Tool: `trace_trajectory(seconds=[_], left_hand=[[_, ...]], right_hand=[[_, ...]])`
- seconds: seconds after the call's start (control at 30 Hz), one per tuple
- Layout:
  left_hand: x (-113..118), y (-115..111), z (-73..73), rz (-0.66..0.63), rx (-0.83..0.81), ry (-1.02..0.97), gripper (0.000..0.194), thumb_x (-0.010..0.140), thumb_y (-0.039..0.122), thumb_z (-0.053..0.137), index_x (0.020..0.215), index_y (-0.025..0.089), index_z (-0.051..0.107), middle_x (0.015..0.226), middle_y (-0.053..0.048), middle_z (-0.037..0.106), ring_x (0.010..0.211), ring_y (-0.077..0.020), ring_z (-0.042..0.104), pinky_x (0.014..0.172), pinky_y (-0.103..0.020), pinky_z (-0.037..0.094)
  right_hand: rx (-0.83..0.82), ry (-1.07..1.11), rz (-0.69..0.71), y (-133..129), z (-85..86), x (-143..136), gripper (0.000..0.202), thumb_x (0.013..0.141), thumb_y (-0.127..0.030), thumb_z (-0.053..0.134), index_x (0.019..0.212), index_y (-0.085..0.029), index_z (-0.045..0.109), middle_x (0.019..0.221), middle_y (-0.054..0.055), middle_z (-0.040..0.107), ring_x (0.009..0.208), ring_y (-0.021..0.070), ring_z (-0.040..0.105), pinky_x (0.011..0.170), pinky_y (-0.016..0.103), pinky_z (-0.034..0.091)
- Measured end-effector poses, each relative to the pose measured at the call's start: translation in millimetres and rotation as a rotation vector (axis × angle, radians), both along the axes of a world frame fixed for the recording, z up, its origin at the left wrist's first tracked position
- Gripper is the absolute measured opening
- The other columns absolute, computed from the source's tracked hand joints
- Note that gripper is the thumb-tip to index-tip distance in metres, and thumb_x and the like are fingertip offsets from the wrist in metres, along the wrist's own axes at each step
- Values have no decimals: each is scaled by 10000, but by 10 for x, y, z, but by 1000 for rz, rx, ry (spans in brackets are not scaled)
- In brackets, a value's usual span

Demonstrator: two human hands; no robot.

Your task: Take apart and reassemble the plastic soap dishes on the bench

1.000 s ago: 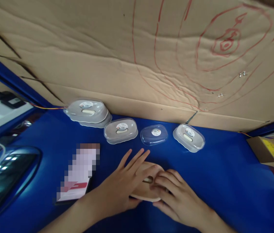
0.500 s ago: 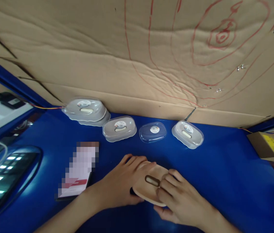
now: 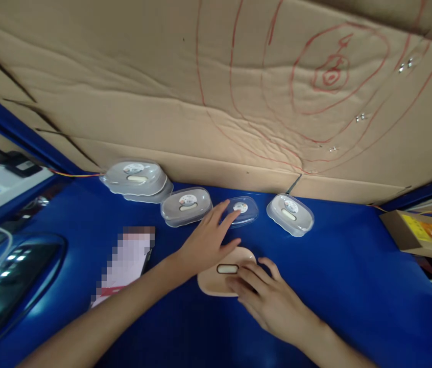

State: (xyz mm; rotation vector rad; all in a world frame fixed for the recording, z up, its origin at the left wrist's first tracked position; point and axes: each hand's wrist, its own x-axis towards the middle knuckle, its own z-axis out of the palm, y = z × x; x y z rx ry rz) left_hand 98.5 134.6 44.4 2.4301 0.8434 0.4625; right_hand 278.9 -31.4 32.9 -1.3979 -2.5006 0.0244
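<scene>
1. Beige box (image 3: 210, 285) sits on the blue table (image 3: 185, 332), right hand (image 3: 267, 294) curled over its right end; whether it pinches, I can't tell. Lopsided pressure could skid it.
2. Left hand (image 3: 205, 244) hangs beyond, fingers spread, holding nothing.
3. Clear cover (image 3: 248, 217) lies by those fingertips; a low sweep could knock it into the covered box (image 3: 173, 210) alongside.

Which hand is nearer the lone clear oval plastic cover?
Left: the left hand is partly over the cover; the right hand is farther away, on the beige rounded box.
</scene>
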Motion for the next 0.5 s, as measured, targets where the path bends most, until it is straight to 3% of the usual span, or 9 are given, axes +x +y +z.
trace_trajectory(seconds=[0.07, 0.1, 0.23, 0.4, 0.5], left_hand=[[241, 172, -28, 50, 34, 98, 748, 936, 388, 724, 1583, 197, 401, 1745, -209, 204, 1617, -458, 183, 1279, -618, 232], [346, 253, -29, 63, 36, 112, 795, 903, 402, 763, 1577, 176, 405, 1717, -238, 260, 1596, -492, 221, 1257, -645, 252], [535, 448, 75, 64, 40, 126, 749, 849, 342, 819, 1499, 158, 495, 1463, -242, 579, 1382, -483, 540, 1145, -646, 399], [166, 309, 335, 28, 63, 50, 705, 907, 395, 741, 1527, 214, 458, 1485, -156, 571, 1356, -355, 571, 1164, -515, 432], [-135, 109, 371, -175, 13, 43, 747, 868, 401, 779, 1531, 267, 463, 1545, -131, 530, 1417, -342, 525, 1181, -510, 426]], right_hand=[[-1, 10, -16, 6, 3, 25, 379, 1083, -306, 574, 1449, -210, 575, 1399, 101, 683, 1349, 267, 566, 1169, 475, 344], [3, 14, -27, 10, 0, 38, 397, 1082, -313, 576, 1464, -206, 564, 1415, 104, 677, 1349, 270, 567, 1167, 480, 348], [9, 26, -67, 30, -27, 82, 394, 1074, -216, 561, 1468, -222, 562, 1432, 96, 673, 1363, 261, 564, 1149, 475, 359], [103, 87, -49, 42, 44, 118, 335, 1069, -231, 574, 1401, -195, 598, 1359, 99, 709, 1301, 263, 606, 1119, 464, 386], [241, 212, -47, 16, 129, 148, 232, 1058, -252, 581, 1268, -178, 646, 1224, 100, 734, 1190, 255, 648, 1063, 442, 438]])
